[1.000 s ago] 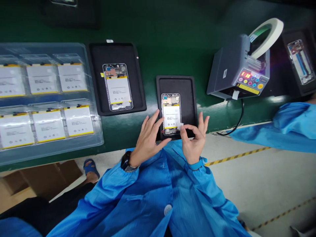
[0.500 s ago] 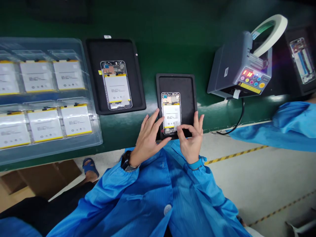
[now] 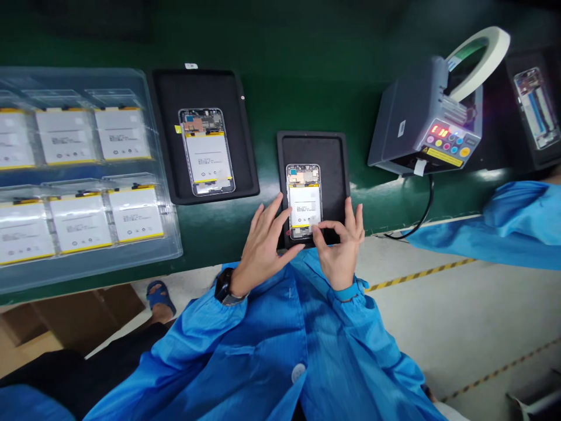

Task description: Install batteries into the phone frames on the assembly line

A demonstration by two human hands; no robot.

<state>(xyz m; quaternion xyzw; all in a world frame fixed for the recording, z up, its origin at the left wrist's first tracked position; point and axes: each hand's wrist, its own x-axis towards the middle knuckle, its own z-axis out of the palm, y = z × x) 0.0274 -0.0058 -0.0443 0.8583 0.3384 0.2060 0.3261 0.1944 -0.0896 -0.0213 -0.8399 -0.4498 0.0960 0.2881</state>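
Note:
An open-backed phone point(image 3: 304, 202) with a white, yellow-edged battery lies in a small black tray point(image 3: 333, 161) at the near edge of the green bench. My left hand point(image 3: 263, 245) rests against the phone's left side, fingers stretched and spread, thumb below its bottom end. My right hand point(image 3: 340, 254) pinches thumb and forefinger on a small piece of pale tape at the phone's lower right corner, pressed against it. The tape itself is mostly hidden by the fingertips.
A second open phone point(image 3: 207, 151) lies in a larger black tray point(image 3: 164, 146) to the left. Further left a clear tray point(image 3: 166, 240) holds several batteries. A grey tape dispenser point(image 3: 412, 126) with a white roll point(image 3: 484, 49) stands right. Another person's blue sleeve point(image 3: 504, 225) lies beyond it.
My right hand has carried the piece of tape left, from beside the phone onto its lower right corner, and its fingers have closed in. My left hand has stayed put.

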